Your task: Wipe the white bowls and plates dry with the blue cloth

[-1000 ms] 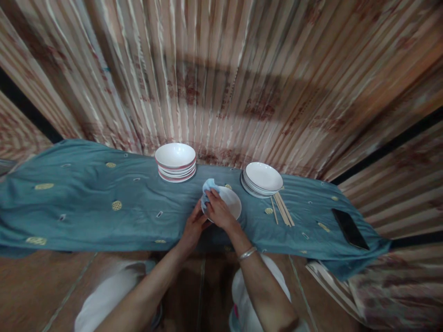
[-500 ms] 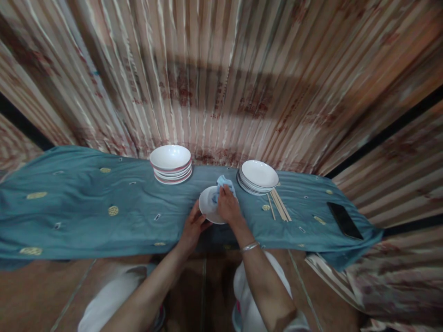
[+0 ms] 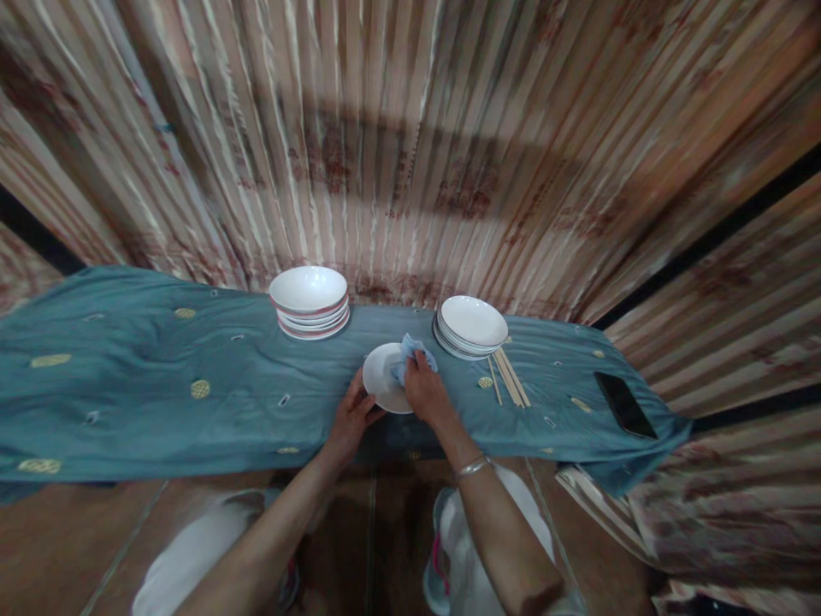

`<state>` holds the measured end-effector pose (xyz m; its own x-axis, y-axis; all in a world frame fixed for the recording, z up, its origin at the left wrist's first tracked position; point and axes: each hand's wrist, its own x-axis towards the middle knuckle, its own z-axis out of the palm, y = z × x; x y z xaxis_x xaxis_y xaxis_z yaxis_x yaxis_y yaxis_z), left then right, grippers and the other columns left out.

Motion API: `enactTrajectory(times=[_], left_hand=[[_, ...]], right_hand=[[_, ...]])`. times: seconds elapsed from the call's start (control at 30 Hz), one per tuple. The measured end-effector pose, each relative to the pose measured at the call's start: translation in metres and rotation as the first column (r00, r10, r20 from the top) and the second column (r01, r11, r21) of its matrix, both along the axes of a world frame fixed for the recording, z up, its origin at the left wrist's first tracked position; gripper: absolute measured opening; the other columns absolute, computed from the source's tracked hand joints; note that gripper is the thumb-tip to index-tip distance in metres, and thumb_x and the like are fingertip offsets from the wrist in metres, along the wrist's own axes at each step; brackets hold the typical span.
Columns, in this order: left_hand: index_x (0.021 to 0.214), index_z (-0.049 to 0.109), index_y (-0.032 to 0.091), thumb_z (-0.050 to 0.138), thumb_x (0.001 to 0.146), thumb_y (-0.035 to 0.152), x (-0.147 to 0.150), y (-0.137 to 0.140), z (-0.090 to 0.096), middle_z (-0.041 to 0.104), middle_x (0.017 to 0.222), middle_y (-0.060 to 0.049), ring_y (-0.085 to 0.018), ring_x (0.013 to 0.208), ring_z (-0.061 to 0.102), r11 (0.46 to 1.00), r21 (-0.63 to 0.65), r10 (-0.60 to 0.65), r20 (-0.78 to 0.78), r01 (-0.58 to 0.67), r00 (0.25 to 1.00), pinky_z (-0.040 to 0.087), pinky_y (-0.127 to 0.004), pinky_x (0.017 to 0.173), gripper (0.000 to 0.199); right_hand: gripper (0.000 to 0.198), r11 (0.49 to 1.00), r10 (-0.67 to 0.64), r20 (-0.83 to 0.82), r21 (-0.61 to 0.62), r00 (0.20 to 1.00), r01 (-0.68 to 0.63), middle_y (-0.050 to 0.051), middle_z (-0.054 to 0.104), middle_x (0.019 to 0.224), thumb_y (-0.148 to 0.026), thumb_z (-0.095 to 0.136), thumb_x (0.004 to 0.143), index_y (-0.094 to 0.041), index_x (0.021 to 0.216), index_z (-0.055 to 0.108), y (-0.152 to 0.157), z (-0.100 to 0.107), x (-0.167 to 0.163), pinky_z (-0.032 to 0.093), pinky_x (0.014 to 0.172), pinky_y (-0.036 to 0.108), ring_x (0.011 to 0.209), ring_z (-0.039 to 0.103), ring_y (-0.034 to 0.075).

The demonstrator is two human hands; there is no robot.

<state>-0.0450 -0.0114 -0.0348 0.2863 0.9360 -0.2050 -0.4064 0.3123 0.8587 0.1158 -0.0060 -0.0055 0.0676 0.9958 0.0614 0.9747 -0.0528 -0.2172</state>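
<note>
1. Nearest, a shiny silver-coloured metal bangle (image 3: 473, 466) circles the right wrist, below the fingers.
2. The left hand (image 3: 351, 419) curls its fingers around the near-left edge of a smooth white, shallow round bowl (image 3: 378, 381), gripping it; the bowl sits between both hands.
3. The right hand (image 3: 427, 392) has its fingers bunched on a crumpled pale-blue soft cloth (image 3: 409, 346), pressed to the bowl's inside. Wiping seems under way and unfinished, as the cloth is not yet out.
4. Around the fingers spreads a wrinkled teal tablecloth (image 3: 244, 393) with yellow motifs.
5. Right of the right fingers lie slim, straight pale wooden chopsticks (image 3: 511, 378); farther right, a flat black rectangular phone (image 3: 624, 405).
6. Beyond the fingers stand glossy white red-banded stacked bowls (image 3: 310, 295) to the left and white dark-rimmed stacked dishes (image 3: 473, 322) to the right. Which are wiped, or left to wipe, I cannot tell.
7. Farthest hangs a pleated beige-and-brown patterned fabric curtain (image 3: 359, 154).
</note>
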Motion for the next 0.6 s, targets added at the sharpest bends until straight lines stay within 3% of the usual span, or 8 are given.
enactTrajectory(times=[0.2, 0.33, 0.6], left_hand=[[0.143, 0.050, 0.029, 0.078, 0.068, 0.036, -0.001, 0.001, -0.003, 0.051, 0.149, -0.009, -0.036, 0.135, 0.048, 1.000, -0.013, 0.013, -0.009, -0.013, 1.000, 0.055, -0.052, 0.097, 0.080], [0.142, 0.051, 0.028, 0.078, 0.068, 0.034, -0.001, 0.001, -0.002, 0.052, 0.148, -0.010, -0.036, 0.135, 0.048, 1.000, -0.017, 0.007, -0.015, -0.008, 1.000, 0.055, -0.051, 0.097, 0.079], [0.139, 0.054, 0.029, 0.078, 0.065, 0.033, -0.001, 0.002, -0.003, 0.056, 0.144, -0.008, -0.033, 0.128, 0.053, 0.998, -0.053, 0.026, -0.002, -0.026, 1.000, 0.058, -0.045, 0.090, 0.078]], right_hand=[[0.047, 0.999, 0.032, -0.160, 0.002, 0.987, -0.032, 0.020, 0.037, 0.155, -0.017, 0.039, 0.097, -0.007, 0.143, 0.046, 0.015, -0.006, -0.005, 0.041, 0.113, 0.038, 0.140, 0.043, 0.026], [0.051, 0.993, 0.114, -0.381, 0.037, 0.918, -0.108, 0.015, 0.038, 0.157, -0.020, 0.043, 0.096, -0.013, 0.147, 0.045, 0.029, -0.018, -0.009, 0.031, 0.120, 0.041, 0.147, 0.034, 0.025], [0.042, 0.960, 0.271, -0.601, 0.116, 0.752, -0.254, 0.009, 0.048, 0.151, -0.020, 0.051, 0.094, -0.021, 0.135, 0.061, 0.037, -0.025, -0.017, 0.029, 0.121, 0.040, 0.142, 0.042, 0.023]])
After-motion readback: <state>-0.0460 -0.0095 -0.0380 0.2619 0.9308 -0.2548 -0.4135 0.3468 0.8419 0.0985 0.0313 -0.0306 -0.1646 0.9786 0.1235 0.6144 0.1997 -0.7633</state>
